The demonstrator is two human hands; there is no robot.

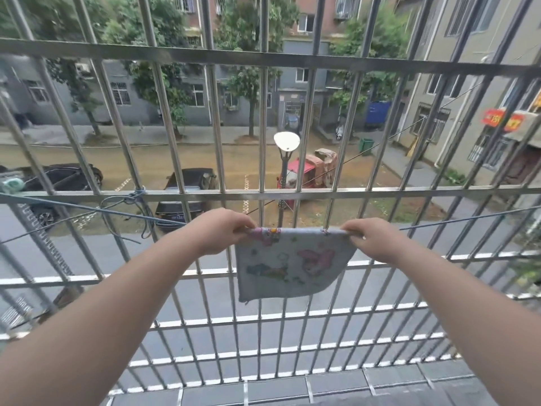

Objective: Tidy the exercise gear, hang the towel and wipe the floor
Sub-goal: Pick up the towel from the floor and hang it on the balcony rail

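Note:
A small pale blue towel (288,266) with pink and blue cartoon prints hangs folded over a thin blue line (456,223) strung across the inside of a metal window cage. My left hand (221,230) pinches the towel's top left edge at the line. My right hand (371,240) pinches the top right edge. Both arms reach forward from the bottom of the view. The towel's lower edge hangs free, its right corner curving upward.
Steel bars (263,194) of the window cage stand just behind the towel and form a grid floor below. The blue line is knotted (136,196) to a bar at the left. A tiled sill (322,385) runs along the bottom. A street with parked cars lies far below.

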